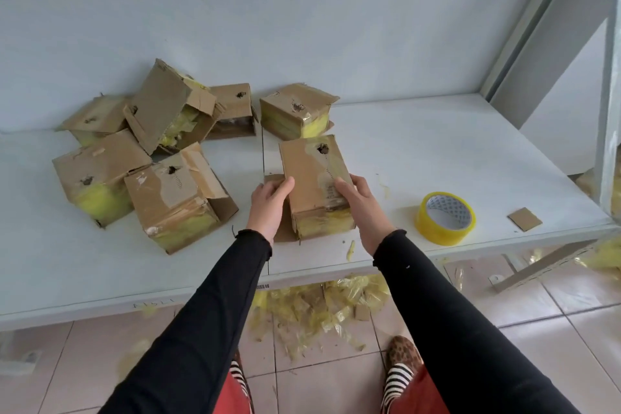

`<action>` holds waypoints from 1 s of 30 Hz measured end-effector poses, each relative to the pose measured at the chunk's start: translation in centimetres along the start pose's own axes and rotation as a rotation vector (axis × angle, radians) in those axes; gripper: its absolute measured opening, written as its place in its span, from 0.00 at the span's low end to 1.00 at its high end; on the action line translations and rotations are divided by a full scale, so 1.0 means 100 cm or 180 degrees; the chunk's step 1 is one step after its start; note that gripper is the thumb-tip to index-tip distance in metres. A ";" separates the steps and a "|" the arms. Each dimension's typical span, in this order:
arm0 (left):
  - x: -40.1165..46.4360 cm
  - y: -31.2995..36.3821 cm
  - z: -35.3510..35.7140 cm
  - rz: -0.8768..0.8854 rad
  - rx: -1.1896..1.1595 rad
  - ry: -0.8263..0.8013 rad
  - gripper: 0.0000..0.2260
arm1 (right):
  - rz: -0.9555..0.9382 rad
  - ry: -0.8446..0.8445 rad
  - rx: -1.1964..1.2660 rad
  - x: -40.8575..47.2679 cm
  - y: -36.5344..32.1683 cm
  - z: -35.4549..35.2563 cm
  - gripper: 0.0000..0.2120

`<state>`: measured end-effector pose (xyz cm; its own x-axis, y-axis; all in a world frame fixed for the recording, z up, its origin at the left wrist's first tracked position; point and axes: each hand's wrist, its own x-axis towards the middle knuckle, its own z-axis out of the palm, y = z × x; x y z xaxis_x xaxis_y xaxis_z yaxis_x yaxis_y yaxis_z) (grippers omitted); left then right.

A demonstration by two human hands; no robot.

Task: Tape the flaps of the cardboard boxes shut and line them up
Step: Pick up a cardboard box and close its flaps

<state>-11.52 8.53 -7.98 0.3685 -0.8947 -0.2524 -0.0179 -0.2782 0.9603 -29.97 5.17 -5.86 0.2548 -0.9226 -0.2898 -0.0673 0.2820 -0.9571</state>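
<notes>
Head view: both hands are on one cardboard box [314, 185] at the middle of the white table [420, 151]. The left hand [268, 203] grips its left side, thumb over the top edge; the right hand [361, 208] clasps the right side, fingers lying on the taped top. A loose flap sticks out beneath the left hand. Just right of the right hand sits a yellow tape roll [445, 217]. Off to the left of the left hand, a jumbled pile of boxes [148, 151]; beyond the fingertips, one more box [297, 111].
</notes>
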 end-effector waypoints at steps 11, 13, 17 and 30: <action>0.018 0.012 0.004 -0.0239 -0.0850 0.0023 0.25 | 0.0090 -0.0553 0.0127 0.018 0.004 -0.012 0.34; 0.019 0.016 0.005 -0.0331 -0.0809 -0.0163 0.22 | 0.0087 -0.0655 0.0095 0.019 0.003 -0.010 0.34; 0.015 0.014 0.010 -0.0398 -0.0692 -0.0094 0.20 | 0.0208 -0.0570 0.0358 0.016 -0.003 -0.006 0.24; 0.007 0.036 -0.011 0.0204 -0.0299 0.0098 0.32 | -0.0187 -0.0679 0.0432 0.013 -0.017 0.015 0.22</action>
<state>-10.27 7.28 -4.62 0.3978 -0.8980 -0.1878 0.0445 -0.1856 0.9816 -28.04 3.92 -4.58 0.4531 -0.8660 -0.2113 0.0801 0.2757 -0.9579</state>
